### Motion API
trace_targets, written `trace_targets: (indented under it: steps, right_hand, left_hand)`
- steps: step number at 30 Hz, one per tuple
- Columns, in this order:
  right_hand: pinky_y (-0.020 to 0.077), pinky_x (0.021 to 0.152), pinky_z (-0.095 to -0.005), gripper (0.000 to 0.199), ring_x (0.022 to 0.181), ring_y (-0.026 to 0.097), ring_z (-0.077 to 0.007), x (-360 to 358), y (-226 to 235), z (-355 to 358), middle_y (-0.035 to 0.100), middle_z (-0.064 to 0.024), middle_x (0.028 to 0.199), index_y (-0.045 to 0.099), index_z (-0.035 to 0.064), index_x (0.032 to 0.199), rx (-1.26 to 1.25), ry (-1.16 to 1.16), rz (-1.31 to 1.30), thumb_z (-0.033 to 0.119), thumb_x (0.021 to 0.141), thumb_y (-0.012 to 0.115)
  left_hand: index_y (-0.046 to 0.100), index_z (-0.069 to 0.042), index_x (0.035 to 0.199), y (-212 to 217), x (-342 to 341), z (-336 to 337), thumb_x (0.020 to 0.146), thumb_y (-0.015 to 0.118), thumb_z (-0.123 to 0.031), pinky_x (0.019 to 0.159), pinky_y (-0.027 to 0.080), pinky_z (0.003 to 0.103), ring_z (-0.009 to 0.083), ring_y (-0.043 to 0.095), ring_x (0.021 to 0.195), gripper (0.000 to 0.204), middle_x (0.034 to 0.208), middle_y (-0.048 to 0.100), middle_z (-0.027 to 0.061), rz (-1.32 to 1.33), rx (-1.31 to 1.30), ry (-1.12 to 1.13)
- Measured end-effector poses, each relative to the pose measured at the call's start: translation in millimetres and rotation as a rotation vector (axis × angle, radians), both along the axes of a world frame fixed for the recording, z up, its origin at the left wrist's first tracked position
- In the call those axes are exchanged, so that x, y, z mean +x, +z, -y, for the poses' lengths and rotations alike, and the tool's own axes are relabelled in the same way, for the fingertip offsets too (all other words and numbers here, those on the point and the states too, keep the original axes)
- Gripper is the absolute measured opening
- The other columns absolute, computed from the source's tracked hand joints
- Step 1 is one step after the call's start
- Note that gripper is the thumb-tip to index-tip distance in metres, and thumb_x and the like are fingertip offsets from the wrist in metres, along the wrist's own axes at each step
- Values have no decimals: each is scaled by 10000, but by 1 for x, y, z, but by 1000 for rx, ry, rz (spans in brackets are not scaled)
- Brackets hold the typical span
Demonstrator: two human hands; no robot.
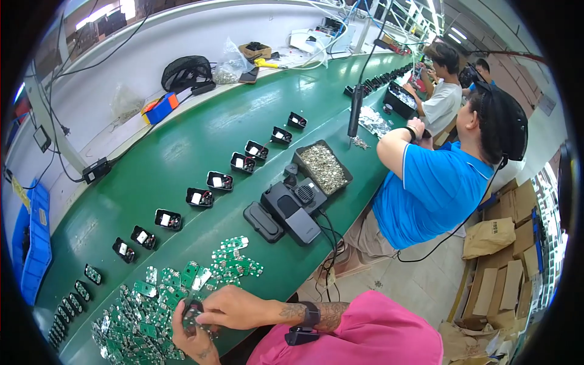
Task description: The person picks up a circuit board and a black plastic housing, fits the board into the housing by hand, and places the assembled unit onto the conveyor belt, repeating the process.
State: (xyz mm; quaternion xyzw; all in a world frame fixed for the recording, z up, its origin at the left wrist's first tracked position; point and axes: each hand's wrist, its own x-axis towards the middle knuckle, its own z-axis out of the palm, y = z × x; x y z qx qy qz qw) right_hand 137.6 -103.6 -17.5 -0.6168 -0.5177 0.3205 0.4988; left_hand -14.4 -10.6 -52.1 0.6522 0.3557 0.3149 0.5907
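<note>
My left hand [193, 339] is closed round a small dark housing [193, 309], whose details are partly covered by fingers. From the right, my right hand [234, 307] reaches over with its fingers closed at the same piece. Both hands are at the near edge of the green bench, beside a heap of green circuit boards [143, 316]. A smaller cluster of boards [237, 258] lies just beyond my right hand. Open black housings [168, 219] with white and dark parts inside stand in a slanting row farther up the bench.
A grey-black device [295, 210] and a black tray of small metal parts [325, 167] stand to the right. An electric screwdriver [355, 112] hangs above the bench. A co-worker in a blue shirt [432, 188] sits close by. A blue bin [38, 237] is at the left.
</note>
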Motion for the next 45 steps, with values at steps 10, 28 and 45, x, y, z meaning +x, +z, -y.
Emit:
trace_targets:
  steps: [10, 28, 45]
  right_hand:
    - [469, 617, -457, 292, 685, 619, -349, -14, -2, 0, 590, -129, 698, 603, 32, 750, 71, -146, 178, 250, 942, 577]
    - [539, 758, -433, 508, 905, 658, -392, -27, -13, -9, 654, -219, 1045, 373, 74, 1440, 18, 36, -111, 197, 971, 524]
    - [479, 578, -255, 385, 651, 605, -114, -17, 3, -8, 641, -70, 856, 588, -4, 1285, -41, -175, -62, 34, 903, 625]
  left_hand:
    - [400, 50, 1424, 18, 5, 9, 858, 474, 58, 911, 486, 336, 242, 620, 1017, 570, 1227, 590, 206, 8, 238, 117]
    - [498, -9, 1301, 19, -3, 13, 992, 521, -107, 530, 482, 196, 118, 624, 691, 324, 960, 646, 122, 90, -117, 113]
    - [565, -29, 1225, 58, -14, -81, 980, 522, -138, 517, 579, 262, 171, 679, 670, 271, 1019, 631, 133, -90, 52, 82]
